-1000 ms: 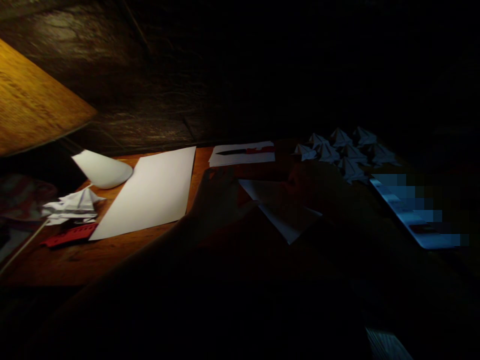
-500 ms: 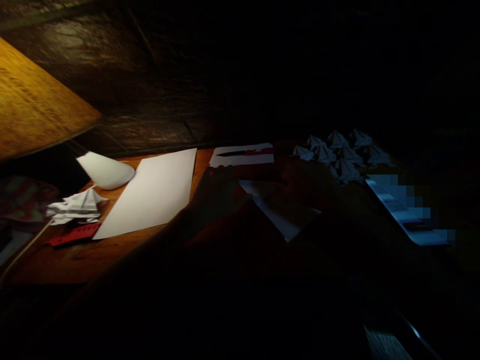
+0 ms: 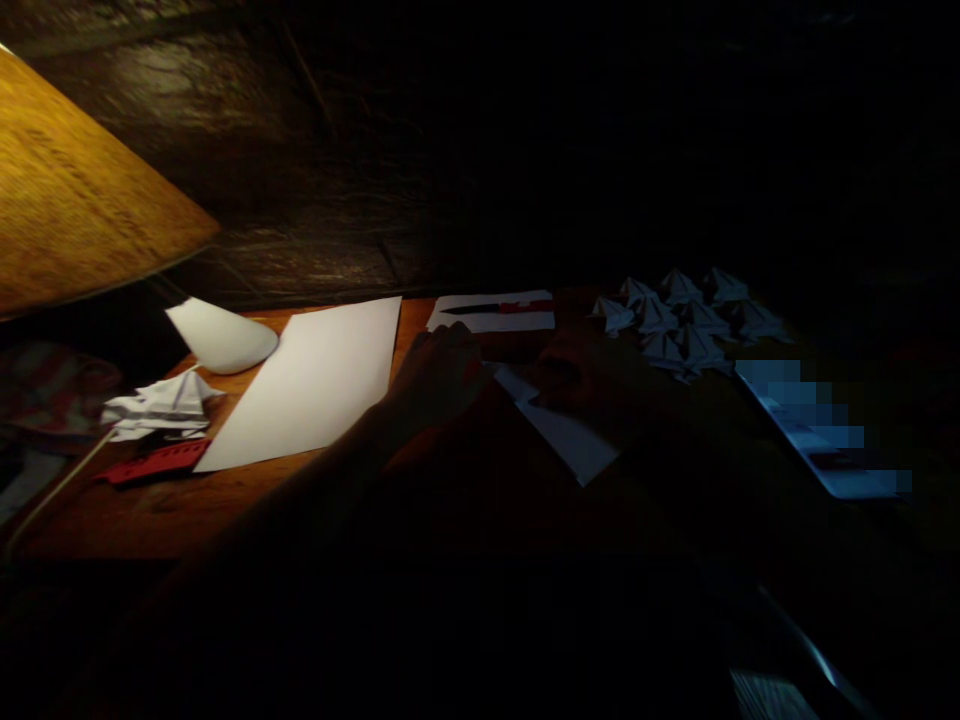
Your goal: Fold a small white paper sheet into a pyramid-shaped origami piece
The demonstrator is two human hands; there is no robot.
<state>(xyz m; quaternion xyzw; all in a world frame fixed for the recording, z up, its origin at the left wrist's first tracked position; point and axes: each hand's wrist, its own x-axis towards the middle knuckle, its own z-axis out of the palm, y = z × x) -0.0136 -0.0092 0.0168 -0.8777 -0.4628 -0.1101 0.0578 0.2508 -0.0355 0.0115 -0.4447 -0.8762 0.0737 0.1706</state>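
Observation:
A small piece of white paper (image 3: 559,430) lies slanted on the dark part of the wooden table, its lower corner toward me. My left hand (image 3: 446,368), knuckles up, is closed at the paper's upper left corner. Across from it my right hand (image 3: 574,368) has its fingers bent and closed on the upper part of the paper. Deep shadow hides most fingertips. Just beyond my hands a knife (image 3: 517,306) with a red handle and black blade rests on a small stack of white paper (image 3: 491,324).
Several folded paper figures (image 3: 679,315) stand at the back right, beside a lit phone-like screen (image 3: 795,430), partly pixelated. To the left lie a large white sheet (image 3: 315,385), a curled paper (image 3: 221,338), a folded paper (image 3: 161,405) and a red comb-like thing (image 3: 154,463). A lampshade (image 3: 90,190) overhangs.
Less of the small paper's width shows, and its right corner has shifted left. My left hand is raised a little and better lit. The whole view has shifted slightly.

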